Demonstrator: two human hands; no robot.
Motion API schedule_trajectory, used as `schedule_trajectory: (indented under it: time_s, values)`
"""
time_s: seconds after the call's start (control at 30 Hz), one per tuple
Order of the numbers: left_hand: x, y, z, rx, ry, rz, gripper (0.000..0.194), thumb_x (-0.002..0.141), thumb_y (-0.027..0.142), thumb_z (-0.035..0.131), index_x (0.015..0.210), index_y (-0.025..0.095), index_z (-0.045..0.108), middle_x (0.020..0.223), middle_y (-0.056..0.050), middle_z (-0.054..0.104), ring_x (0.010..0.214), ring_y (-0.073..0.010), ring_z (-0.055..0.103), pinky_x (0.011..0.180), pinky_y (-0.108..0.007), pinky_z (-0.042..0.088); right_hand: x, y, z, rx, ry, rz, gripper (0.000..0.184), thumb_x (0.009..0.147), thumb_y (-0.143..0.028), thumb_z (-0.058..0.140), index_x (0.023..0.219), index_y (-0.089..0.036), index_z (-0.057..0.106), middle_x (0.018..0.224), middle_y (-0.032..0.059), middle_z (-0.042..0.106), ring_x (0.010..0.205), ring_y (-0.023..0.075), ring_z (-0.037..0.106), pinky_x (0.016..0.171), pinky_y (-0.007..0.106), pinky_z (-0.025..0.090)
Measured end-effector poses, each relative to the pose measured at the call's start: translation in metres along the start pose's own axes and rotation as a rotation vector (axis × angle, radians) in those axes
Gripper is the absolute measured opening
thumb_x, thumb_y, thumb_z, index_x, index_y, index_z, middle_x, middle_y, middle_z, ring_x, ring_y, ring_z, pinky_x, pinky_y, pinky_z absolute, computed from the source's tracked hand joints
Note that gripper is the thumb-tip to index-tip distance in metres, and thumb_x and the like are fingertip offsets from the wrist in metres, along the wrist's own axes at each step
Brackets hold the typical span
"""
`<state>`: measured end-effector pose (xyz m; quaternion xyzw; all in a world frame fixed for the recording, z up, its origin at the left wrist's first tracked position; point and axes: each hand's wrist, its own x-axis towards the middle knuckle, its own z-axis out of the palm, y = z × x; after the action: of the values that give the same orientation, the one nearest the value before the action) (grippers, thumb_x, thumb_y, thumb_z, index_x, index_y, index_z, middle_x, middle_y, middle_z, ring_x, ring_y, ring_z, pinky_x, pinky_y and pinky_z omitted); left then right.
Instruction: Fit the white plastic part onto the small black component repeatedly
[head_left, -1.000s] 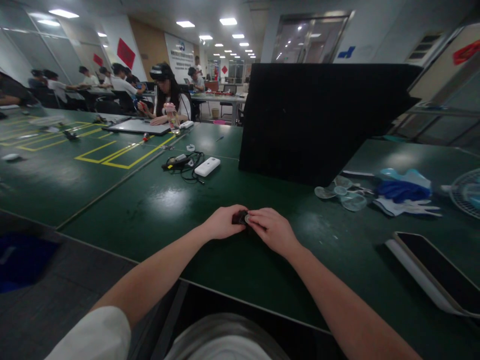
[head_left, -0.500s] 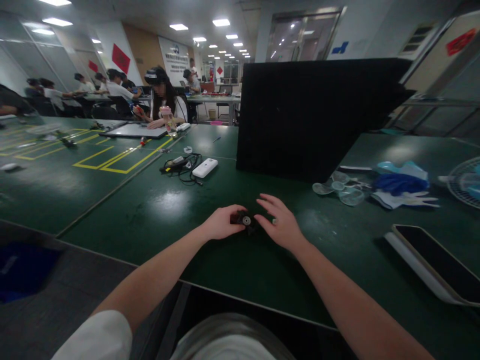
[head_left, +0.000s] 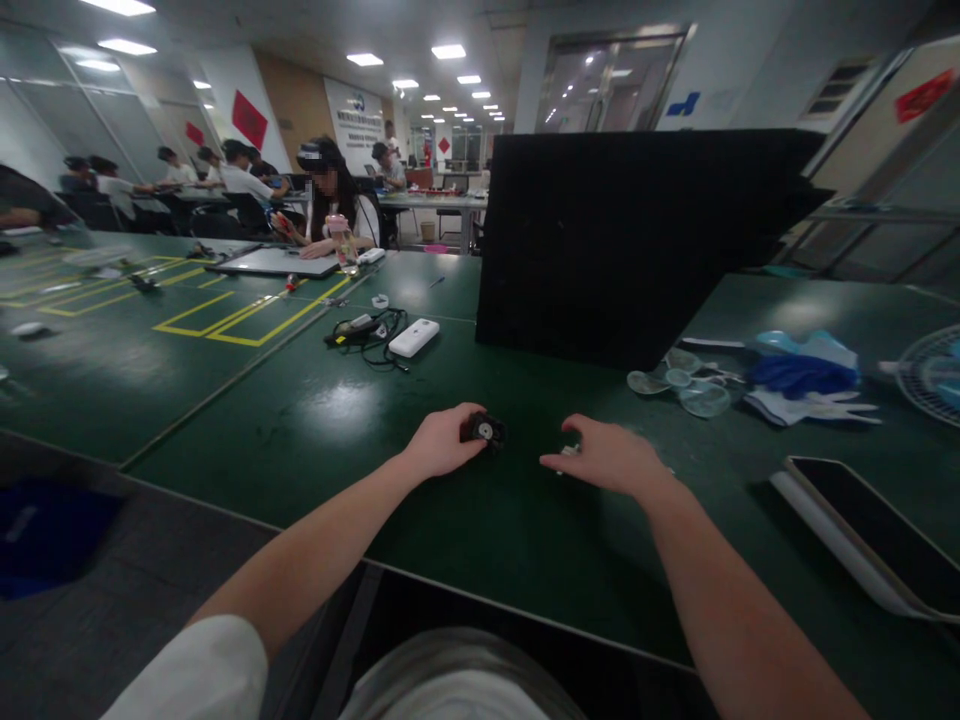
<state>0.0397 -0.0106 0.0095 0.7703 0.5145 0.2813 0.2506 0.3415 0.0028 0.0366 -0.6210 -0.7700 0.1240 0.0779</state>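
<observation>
My left hand (head_left: 442, 443) is closed around a small black mechanical part (head_left: 495, 432) with a round metal hub, held just over the green table. To its right, my right hand (head_left: 607, 455) hovers low, palm down, with thumb and forefinger curved and apart. A small pale piece (head_left: 568, 451) shows behind the right thumb; whether that hand touches it I cannot tell. The other fingers of my right hand are hidden from view.
A large black panel (head_left: 600, 240) stands beyond my hands. White power bank (head_left: 414, 338) and cables lie left; gloves (head_left: 810, 385) and a phone (head_left: 874, 520) lie right. Across the table sits a person (head_left: 337, 205) beside a pink-capped bottle (head_left: 343, 245).
My right hand has moved right, away from the black part, and its fingers have curled inward. My left hand keeps hold of the part, which has turned slightly.
</observation>
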Motion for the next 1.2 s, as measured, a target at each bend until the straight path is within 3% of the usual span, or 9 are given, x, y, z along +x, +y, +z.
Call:
schedule_trajectory:
  time_s: [0.17,0.27,0.37,0.5,0.7,0.83,1.0,1.2]
  values:
    - [0.001,0.000,-0.001,0.047,0.023,0.005,0.050,0.082,0.031,0.070,0.131,0.027,0.058,0.112,-0.005,0.073,0.098,-0.0245,0.070,0.086,-0.038,0.055,-0.003,-0.007,0.005,0.097,-0.068,-0.131,0.051,0.076,-0.045,0.073,0.123,-0.027,0.065,0.087,0.0034,0.073,0.071,0.0212,0.068,0.057,0.031,0.048]
    - [0.000,0.002,-0.002,0.068,0.029,0.025,0.048,0.082,0.031,0.070,0.129,0.026,0.059,0.109,-0.005,0.073,0.096,-0.0244,0.070,0.085,-0.037,0.055,-0.004,-0.018,0.009,0.093,-0.054,-0.212,0.037,0.082,-0.042,0.068,0.117,-0.030,0.068,0.098,0.0033,0.072,0.080,0.0212,0.068,0.065,0.032,0.050]
    - [-0.001,0.005,-0.003,0.092,0.023,0.033,0.048,0.082,0.030,0.070,0.129,0.025,0.060,0.108,-0.006,0.073,0.096,-0.0250,0.069,0.086,-0.038,0.054,-0.004,-0.025,0.013,0.024,-0.009,-0.222,0.039,0.085,-0.046,0.067,0.120,-0.029,0.069,0.102,0.0060,0.070,0.085,0.0238,0.067,0.070,0.035,0.051]
    - [0.000,0.004,-0.002,0.083,0.024,0.053,0.049,0.081,0.030,0.070,0.129,0.026,0.060,0.110,-0.006,0.072,0.098,-0.0253,0.069,0.087,-0.039,0.054,-0.005,-0.026,0.015,-0.058,0.134,-0.224,0.051,0.085,-0.045,0.067,0.133,-0.029,0.063,0.122,0.0105,0.063,0.106,0.0299,0.063,0.082,0.042,0.054]
    - [0.000,0.000,0.000,0.044,0.026,0.073,0.048,0.082,0.029,0.071,0.129,0.027,0.060,0.113,-0.005,0.071,0.099,-0.0251,0.068,0.086,-0.038,0.054,-0.004,-0.031,0.019,-0.167,0.189,-0.422,0.039,0.087,-0.018,0.059,0.121,-0.033,0.071,0.140,0.0064,0.057,0.122,0.0342,0.053,0.095,0.054,0.050]
    - [0.000,0.002,-0.001,0.043,0.014,0.072,0.049,0.082,0.029,0.070,0.130,0.027,0.059,0.114,-0.005,0.071,0.098,-0.0250,0.068,0.085,-0.038,0.054,0.002,-0.029,0.021,-0.275,0.127,-0.398,0.036,0.084,-0.011,0.059,0.110,-0.028,0.077,0.137,0.0091,0.060,0.115,0.0350,0.058,0.092,0.057,0.051]
    - [-0.001,0.004,-0.003,0.013,-0.012,0.061,0.049,0.083,0.028,0.070,0.131,0.027,0.059,0.115,-0.005,0.071,0.100,-0.0249,0.068,0.086,-0.038,0.054,0.006,-0.018,0.018,-0.219,0.141,-0.278,0.027,0.090,-0.024,0.057,0.109,-0.030,0.076,0.126,0.0077,0.067,0.104,0.0310,0.066,0.084,0.051,0.055]
    - [-0.001,0.004,-0.002,0.026,-0.011,0.069,0.049,0.082,0.028,0.070,0.130,0.026,0.059,0.116,-0.006,0.071,0.100,-0.0252,0.068,0.088,-0.038,0.054,-0.007,-0.033,0.013,0.123,0.347,-0.330,0.033,0.100,-0.027,0.046,0.122,-0.028,0.070,0.117,0.0029,0.073,0.098,0.0217,0.069,0.083,0.039,0.056]
